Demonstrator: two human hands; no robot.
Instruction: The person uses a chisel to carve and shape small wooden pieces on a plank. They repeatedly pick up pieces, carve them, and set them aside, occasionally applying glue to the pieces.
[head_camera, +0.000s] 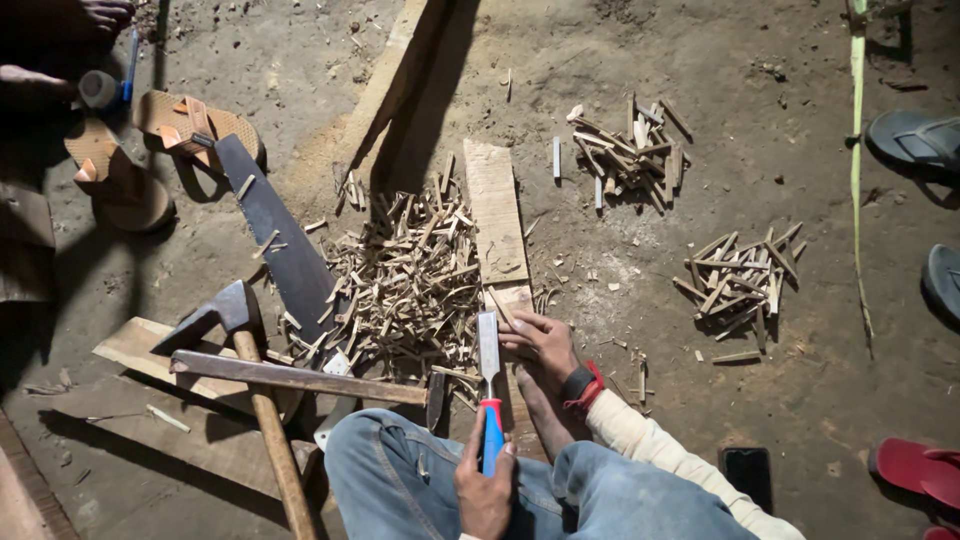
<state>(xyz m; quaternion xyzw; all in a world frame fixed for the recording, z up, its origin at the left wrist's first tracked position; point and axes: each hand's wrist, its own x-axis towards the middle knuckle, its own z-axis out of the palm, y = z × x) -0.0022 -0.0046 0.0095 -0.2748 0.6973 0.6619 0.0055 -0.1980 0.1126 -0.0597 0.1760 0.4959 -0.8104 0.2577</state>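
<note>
My left hand (485, 490) grips the blue and red handle of a chisel (489, 375), whose flat steel blade points away from me. My right hand (541, 342), with a dark watch and red band at the wrist, rests just right of the blade tip and pinches a small wooden sliver (503, 308) against the near end of a narrow plank (497, 215). My bare foot (538, 410) presses on the plank below that hand. My knees in blue jeans fill the bottom edge.
A heap of wood shavings (405, 280) lies left of the plank, beside a saw blade (285, 250) and an axe-like hammer (238, 312). Two piles of cut sticks (630, 150) (740, 275) sit to the right. Sandals (190, 125), slippers (915, 140) and a phone (747, 470) lie around.
</note>
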